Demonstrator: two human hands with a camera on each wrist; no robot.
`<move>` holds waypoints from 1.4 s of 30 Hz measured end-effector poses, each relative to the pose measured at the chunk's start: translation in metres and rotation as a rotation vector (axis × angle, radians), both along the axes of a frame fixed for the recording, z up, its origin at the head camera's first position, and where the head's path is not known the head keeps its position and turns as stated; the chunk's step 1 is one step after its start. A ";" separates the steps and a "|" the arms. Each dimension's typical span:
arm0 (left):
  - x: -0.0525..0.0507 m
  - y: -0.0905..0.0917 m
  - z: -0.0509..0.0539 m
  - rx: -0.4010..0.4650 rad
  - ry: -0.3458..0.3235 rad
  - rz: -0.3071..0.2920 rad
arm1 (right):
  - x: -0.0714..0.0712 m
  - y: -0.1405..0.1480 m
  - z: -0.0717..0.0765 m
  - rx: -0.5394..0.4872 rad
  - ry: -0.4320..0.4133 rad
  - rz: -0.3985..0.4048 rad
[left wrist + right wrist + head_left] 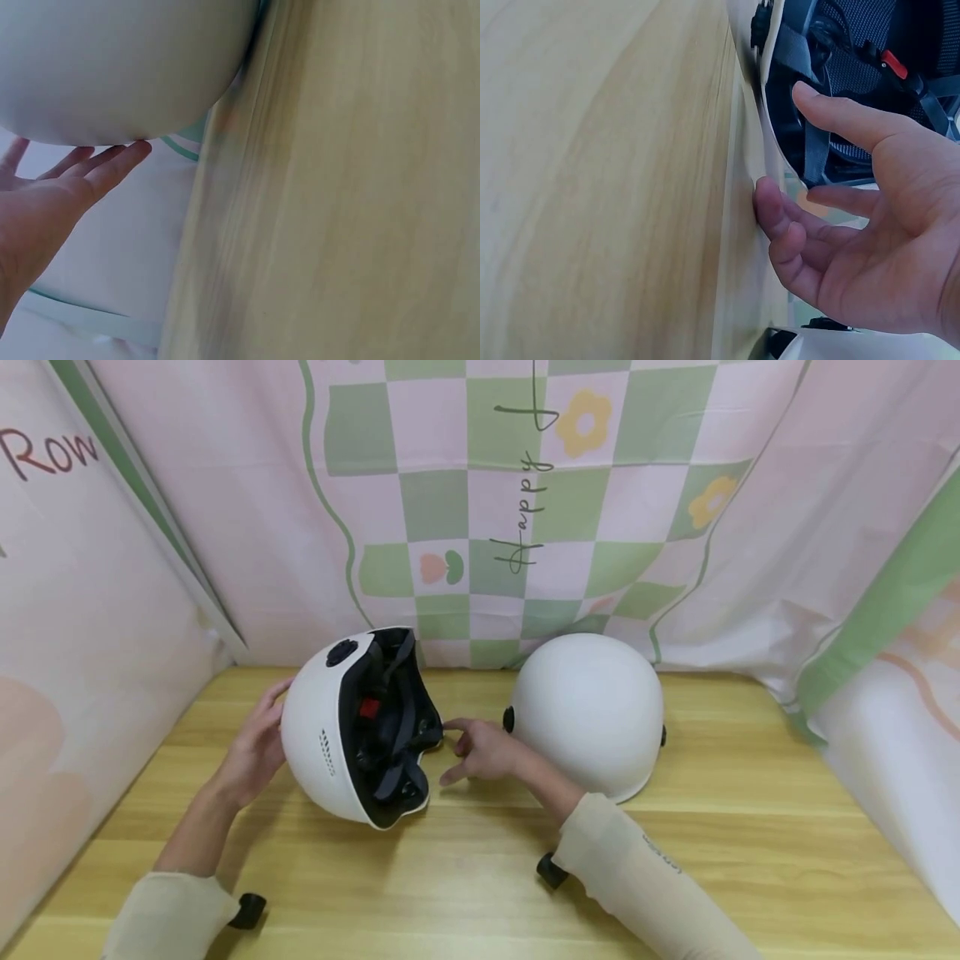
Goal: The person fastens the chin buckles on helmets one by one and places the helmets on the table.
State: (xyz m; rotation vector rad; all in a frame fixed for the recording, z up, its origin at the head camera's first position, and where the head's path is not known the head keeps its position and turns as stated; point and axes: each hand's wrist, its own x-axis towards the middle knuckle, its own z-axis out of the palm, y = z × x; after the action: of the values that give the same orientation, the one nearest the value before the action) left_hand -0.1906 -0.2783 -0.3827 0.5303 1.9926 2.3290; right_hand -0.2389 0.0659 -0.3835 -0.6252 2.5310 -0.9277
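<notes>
A white helmet (318, 727) is tipped on its side at the left, its dark padded inside facing right. Inside it are black straps and a red buckle piece (894, 64). My left hand (258, 752) supports the rounded shell from the left; in the left wrist view its extended fingertips touch the shell. On the other side, my right hand (483, 750) reaches to the helmet's rim. Its index fingertip meets the edge, the thumb stands apart in front of the opening, and the other fingers are loosely bent. A second white helmet (588, 714) sits dome up, right beside my right hand.
Both helmets are on a wooden table (465, 893). A checkered curtain (502, 502) hangs behind the table's back edge, with further printed cloth (97, 610) on the left and at the right. A small black device (551, 870) sits at my right sleeve.
</notes>
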 end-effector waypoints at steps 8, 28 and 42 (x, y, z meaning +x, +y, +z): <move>0.001 0.000 0.001 -0.023 0.011 -0.004 | -0.003 0.002 0.001 0.017 0.039 0.024; 0.002 0.004 0.004 -0.050 0.017 -0.001 | 0.015 -0.055 0.095 -0.652 0.202 0.025; 0.004 0.003 0.006 -0.045 0.031 0.001 | 0.015 -0.073 0.111 -0.762 0.051 -0.075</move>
State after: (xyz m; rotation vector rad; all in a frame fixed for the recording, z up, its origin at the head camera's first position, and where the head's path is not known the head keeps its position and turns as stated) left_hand -0.1864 -0.2749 -0.3765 0.5662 2.0532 2.2849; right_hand -0.2242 -0.0070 -0.2729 -0.7592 2.1958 -1.9455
